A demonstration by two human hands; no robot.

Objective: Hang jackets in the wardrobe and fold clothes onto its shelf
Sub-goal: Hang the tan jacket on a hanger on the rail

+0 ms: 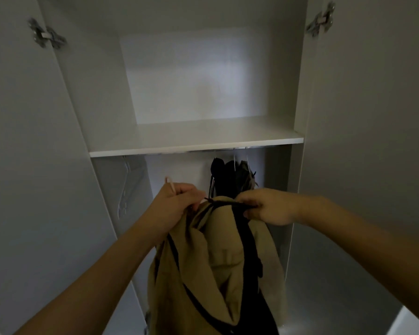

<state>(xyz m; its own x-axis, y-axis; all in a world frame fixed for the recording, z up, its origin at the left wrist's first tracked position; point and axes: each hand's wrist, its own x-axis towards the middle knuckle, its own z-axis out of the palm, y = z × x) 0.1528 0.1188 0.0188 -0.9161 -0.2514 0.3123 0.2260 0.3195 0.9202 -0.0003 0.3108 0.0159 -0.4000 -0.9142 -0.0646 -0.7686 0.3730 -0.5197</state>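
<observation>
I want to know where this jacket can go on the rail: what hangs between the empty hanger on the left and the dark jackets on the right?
Nothing: the head view shows bare back wall between the empty hanger and the dark jackets.

head cam, single view | faces forward, tilted slightly down into open white wardrobe (300,93) | close range | white laminate shelf (196,141) near eye level

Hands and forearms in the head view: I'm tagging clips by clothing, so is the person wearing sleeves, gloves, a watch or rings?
Both forearms are bare along all that shows; no sleeve edge comes into the frame. The left hand and the right hand wear no gloves. No watch or bracelet shows at either wrist, and no ring is visible, though dim light and curled fingers hide some of the fingers.
</observation>
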